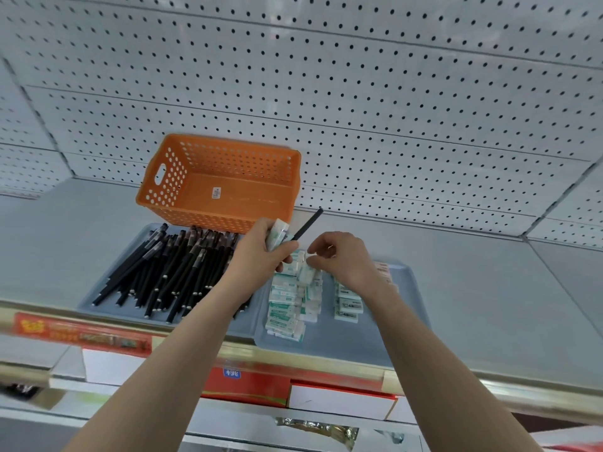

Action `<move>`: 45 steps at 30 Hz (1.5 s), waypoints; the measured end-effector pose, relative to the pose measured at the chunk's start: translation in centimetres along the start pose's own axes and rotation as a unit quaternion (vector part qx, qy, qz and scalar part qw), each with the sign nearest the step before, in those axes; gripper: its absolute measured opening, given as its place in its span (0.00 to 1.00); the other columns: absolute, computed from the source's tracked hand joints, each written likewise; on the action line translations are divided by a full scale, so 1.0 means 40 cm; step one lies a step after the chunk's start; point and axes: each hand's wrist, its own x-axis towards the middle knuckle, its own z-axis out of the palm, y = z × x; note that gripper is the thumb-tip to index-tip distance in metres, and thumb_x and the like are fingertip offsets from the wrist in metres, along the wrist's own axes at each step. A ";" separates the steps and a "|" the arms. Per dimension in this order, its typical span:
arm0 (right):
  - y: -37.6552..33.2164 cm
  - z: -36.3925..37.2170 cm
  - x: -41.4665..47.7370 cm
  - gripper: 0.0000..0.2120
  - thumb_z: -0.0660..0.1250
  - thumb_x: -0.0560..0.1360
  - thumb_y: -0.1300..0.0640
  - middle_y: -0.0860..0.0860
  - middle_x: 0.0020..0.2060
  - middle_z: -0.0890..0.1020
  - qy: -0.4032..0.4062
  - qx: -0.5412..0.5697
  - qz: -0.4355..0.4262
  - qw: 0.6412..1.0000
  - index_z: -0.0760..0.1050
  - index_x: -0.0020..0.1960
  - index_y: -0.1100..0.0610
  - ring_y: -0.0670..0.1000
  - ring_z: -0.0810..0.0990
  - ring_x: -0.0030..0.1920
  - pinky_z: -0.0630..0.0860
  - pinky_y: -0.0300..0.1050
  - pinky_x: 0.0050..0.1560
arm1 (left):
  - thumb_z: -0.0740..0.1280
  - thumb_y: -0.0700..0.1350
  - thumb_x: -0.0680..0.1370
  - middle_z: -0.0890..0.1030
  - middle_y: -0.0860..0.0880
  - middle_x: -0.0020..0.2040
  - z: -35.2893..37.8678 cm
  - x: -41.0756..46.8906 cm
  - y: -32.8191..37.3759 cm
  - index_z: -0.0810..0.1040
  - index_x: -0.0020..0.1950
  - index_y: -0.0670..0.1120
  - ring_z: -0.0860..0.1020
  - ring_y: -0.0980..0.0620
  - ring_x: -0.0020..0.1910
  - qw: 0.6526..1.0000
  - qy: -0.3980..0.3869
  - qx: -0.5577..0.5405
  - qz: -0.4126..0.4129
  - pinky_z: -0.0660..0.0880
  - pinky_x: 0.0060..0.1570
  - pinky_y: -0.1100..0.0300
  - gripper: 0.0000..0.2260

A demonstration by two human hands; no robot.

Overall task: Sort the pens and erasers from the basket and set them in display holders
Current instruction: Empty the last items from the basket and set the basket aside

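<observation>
On the shelf, the orange basket (163,181) looks empty, pens (169,269) fill the left tray (244,324) and erasers (287,298) the right tray (385,340), while the left hand (264,246) grips a spare pen (308,223) and eraser (279,233) and the right hand (339,256) apparently pinches the top eraser (313,254).

Plastic, paper, painted metal
The orange basket (163,185) is smooth perforated plastic; the pens (169,269) look matt black; the erasers (283,301) wear printed paper sleeves; the pegboard (359,93) is matt white metal.
</observation>
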 end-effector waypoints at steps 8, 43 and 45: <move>-0.040 -0.035 0.003 0.06 0.68 0.78 0.60 0.56 0.44 0.83 0.005 0.443 0.059 0.895 0.77 0.52 0.62 0.50 0.83 0.42 0.79 0.37 0.41 | 0.69 0.42 0.78 0.81 0.47 0.44 -0.011 -0.009 -0.001 0.73 0.56 0.44 0.81 0.57 0.38 0.999 -0.024 0.034 0.020 0.79 0.39 0.61 0.09; -0.253 0.351 -0.035 0.10 0.64 0.79 0.63 0.51 0.48 0.85 0.095 0.144 -0.048 0.984 0.79 0.57 0.56 0.47 0.84 0.48 0.80 0.46 0.54 | 0.67 0.42 0.79 0.83 0.47 0.47 -0.387 -0.028 -0.135 0.76 0.55 0.44 0.84 0.52 0.42 0.996 -0.046 -0.059 -0.049 0.78 0.39 0.62 0.06; -0.283 0.328 -0.032 0.07 0.66 0.79 0.61 0.52 0.47 0.84 0.098 0.294 0.014 0.951 0.80 0.55 0.56 0.47 0.83 0.44 0.81 0.43 0.49 | 0.68 0.42 0.79 0.83 0.47 0.46 -0.369 -0.027 -0.120 0.75 0.54 0.44 0.84 0.53 0.41 0.996 -0.072 -0.039 -0.035 0.78 0.37 0.63 0.06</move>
